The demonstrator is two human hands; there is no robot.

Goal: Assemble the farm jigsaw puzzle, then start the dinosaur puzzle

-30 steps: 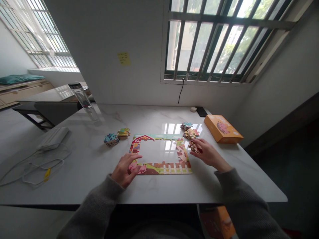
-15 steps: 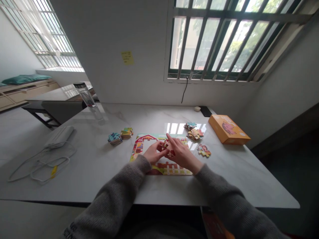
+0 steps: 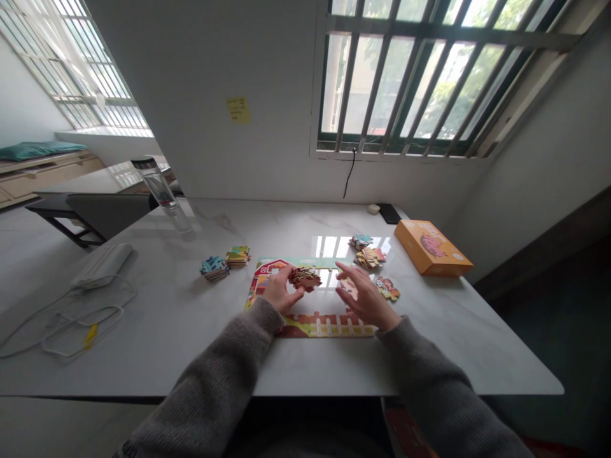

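My left hand (image 3: 280, 291) is closed around the edge of a stack of puzzle pieces (image 3: 308, 280), holding it above the left part of a partly assembled jigsaw puzzle (image 3: 329, 327). The puzzle shows a red barn at its upper left and a white fence along the bottom, with bare tabletop in its middle. My right hand (image 3: 366, 299) is over the puzzle's right side, thumb and fingers apart. A pinkish puzzle piece (image 3: 348, 288) shows between its thumb and fingers; I cannot tell whether the hand touches it.
Stacks of blue pieces (image 3: 214, 268) and green-yellow pieces (image 3: 238, 256) stand left of the puzzle. To the right are blue pieces (image 3: 360, 242), orange pieces (image 3: 370, 257), joined pieces (image 3: 387, 288) and an orange box (image 3: 433, 248). A glass bottle (image 3: 155, 183) and white cable (image 3: 117, 312) are left.
My hands, which were together over the puzzle's middle, have moved apart. The stack now shows plainly in my left hand, and my right hand has shifted right with its fingers spread.
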